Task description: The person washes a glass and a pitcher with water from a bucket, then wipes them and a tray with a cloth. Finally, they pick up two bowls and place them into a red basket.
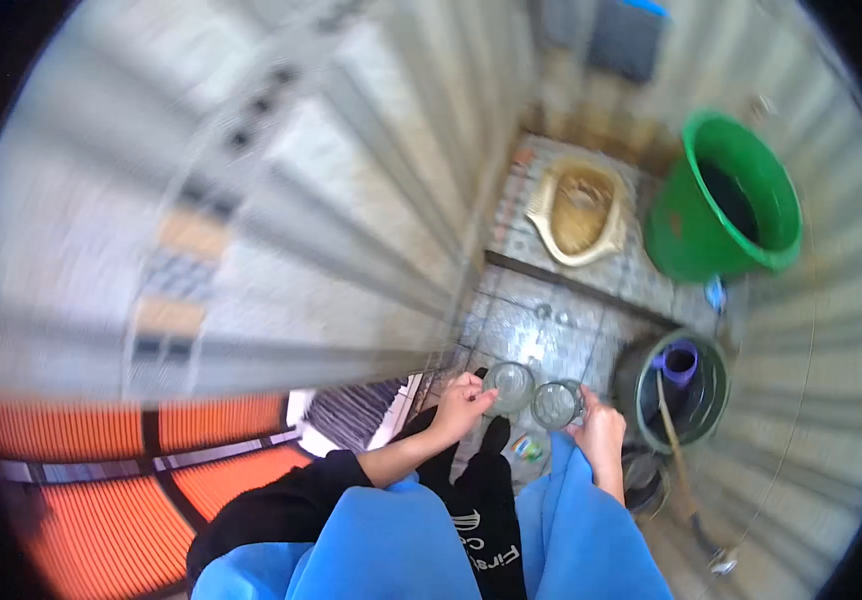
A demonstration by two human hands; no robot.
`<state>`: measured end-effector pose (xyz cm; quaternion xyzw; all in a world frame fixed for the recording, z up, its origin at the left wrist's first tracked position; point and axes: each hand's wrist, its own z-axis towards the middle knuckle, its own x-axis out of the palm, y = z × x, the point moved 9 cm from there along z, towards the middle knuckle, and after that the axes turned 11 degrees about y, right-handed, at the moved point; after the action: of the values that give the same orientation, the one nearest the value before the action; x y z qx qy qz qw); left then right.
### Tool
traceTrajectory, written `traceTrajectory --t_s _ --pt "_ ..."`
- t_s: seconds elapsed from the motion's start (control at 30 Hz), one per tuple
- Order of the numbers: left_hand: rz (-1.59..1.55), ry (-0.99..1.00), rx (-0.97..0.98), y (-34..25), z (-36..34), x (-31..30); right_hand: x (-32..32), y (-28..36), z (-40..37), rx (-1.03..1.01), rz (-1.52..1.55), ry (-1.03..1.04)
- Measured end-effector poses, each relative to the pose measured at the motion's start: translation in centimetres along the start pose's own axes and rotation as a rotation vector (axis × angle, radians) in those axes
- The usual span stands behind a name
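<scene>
My left hand (463,407) is closed on the side of a clear glass mug (511,386). My right hand (601,434) grips a second clear glass mug (557,405). The two mugs are side by side, almost touching, with their round openings toward me, over the tiled floor (511,327). Blur and clear glass keep me from telling whether anything is inside them. Below the mugs, a small green and white packet (527,447) lies near my feet.
A squat toilet (581,210) sits on a raised tiled step, with a large green bucket (673,225) beside it. To my right, a dark tub (716,420) contains a purple dipper (679,362); a wooden handle (673,440) leans there. An orange ribbed surface (81,430) is at left.
</scene>
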<state>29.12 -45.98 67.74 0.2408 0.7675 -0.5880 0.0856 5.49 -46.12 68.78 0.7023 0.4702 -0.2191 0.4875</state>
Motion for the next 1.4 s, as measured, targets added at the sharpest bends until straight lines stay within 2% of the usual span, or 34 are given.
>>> traceTrajectory --t_s 0.07,0.13,0.17,0.2,0.27,0.3,0.37,0.4,0.47,0.5,0.53,0.57,0.6,0.67,0.7,0.73,0.8,0.83,0.87,0.93,1.0,1.07,1.1,1.13,1.17,1.2,1.27,1.3,1.37,1.4 --pt "-0.164 -0.062 -0.103 2.5 -3.5 -1.9 -0.3 3.3 0.1 -0.155 -0.140 0.061" --pt "-0.268 -0.080 -0.292 5.0 -7.2 -3.7 1.3 6.9 0.1 -0.426 -0.230 0.116" --pt "-0.231 -0.116 -0.301 5.6 -9.1 -5.5 2.4 9.3 0.0 -0.463 -0.325 0.184" --pt "-0.142 -0.077 -0.405 6.4 -10.9 -7.4 4.1 11.3 0.5 -0.536 -0.394 0.234" --pt "0.086 -0.247 -0.199 6.1 -13.8 -11.7 7.6 15.1 1.1 -0.724 -0.449 0.280" --pt "0.060 -0.309 -0.214 7.7 -15.7 -13.0 8.9 17.6 0.9 -0.779 -0.487 0.295" --pt "-0.084 -0.548 -0.308 11.9 -20.5 -15.7 13.2 22.1 -0.3 -0.827 -0.604 0.445" --pt "-0.227 -0.657 -0.395 13.0 -22.9 -16.9 14.6 24.2 -0.8 -0.867 -0.644 0.456" --pt "-0.413 -0.844 -0.548 15.1 -27.2 -19.0 16.9 28.4 -2.4 -0.976 -0.548 0.506" --pt "-0.534 -0.901 -0.540 15.1 -28.2 -19.5 16.6 30.3 -3.3 -1.003 -0.564 0.520" --pt "-0.534 -1.033 -0.507 15.8 -30.0 -21.1 16.8 33.5 -4.8 -1.120 -0.557 0.460" --pt "-0.493 -1.084 -0.497 16.4 -31.4 -22.6 17.0 36.3 -6.0 -1.233 -0.542 0.399" --pt "-0.449 -1.129 -0.487 17.2 -32.9 -24.2 18.4 38.2 -6.1 -1.246 -0.558 0.411" --pt "-0.443 -1.189 -0.454 18.9 -35.4 -27.1 19.9 42.7 -6.8 -1.352 -0.437 0.282" --pt "-0.422 -1.234 -0.409 19.4 -36.5 -29.0 21.5 44.6 -6.2 -1.273 -0.431 0.358" --pt "-0.421 -1.223 -0.401 20.0 -37.2 -30.7 22.6 46.5 -5.9 -1.264 -0.430 0.349" --pt "-0.376 -1.136 -0.531 22.0 -38.8 -33.6 24.2 50.0 -4.6 -1.161 -0.320 0.252" --pt "-0.378 -1.119 -0.553 23.8 -39.3 -34.7 24.4 52.1 -4.8 -1.215 -0.336 0.111" --pt "-0.369 -1.098 -0.550 25.8 -39.6 -35.4 25.7 53.2 -3.7 -1.195 -0.329 0.105" --pt "-0.607 -1.013 -0.534 31.4 -39.5 -38.2 29.8 54.1 2.8 -0.689 -0.132 0.342" --pt "-0.549 -0.942 -0.561 31.3 -38.9 -41.7 29.3 55.9 4.3 -0.648 -0.126 0.280" --pt "-0.686 -0.935 -0.510 32.0 -37.1 -44.3 27.9 54.7 7.0 -0.348 -0.021 0.252" --pt "-0.671 -0.785 -0.522 33.6 -35.2 -45.3 27.6 54.5 7.8 -0.321 -0.015 0.239" --pt "-0.669 -0.755 -0.517 34.8 -33.7 -46.0 26.4 54.0 8.6 -0.312 0.009 0.139" --pt "-0.584 -0.763 -0.418 34.4 -31.6 -47.8 25.1 53.5 9.3 -0.306 0.032 0.033" --pt "-0.500 -0.771 -0.313 33.4 -29.3 -49.8 24.9 52.8 10.6 -0.287 0.037 0.013" --pt "-0.504 -0.690 -0.332 33.6 -24.4 -52.1 24.0 50.1 13.2 -0.161 0.057 -0.196" --pt "-0.529 -0.577 -0.317 33.7 -20.9 -52.9 24.1 48.8 14.9 -0.137 0.067 -0.211" --pt "-0.545 -0.340 -0.290 35.8 -12.0 -54.0 25.1 45.6 19.0 0.174 0.088 -0.165" --pt "-0.548 -0.212 -0.280 37.3 -6.6 -54.0 24.3 46.6 20.7 0.196 0.116 -0.183"
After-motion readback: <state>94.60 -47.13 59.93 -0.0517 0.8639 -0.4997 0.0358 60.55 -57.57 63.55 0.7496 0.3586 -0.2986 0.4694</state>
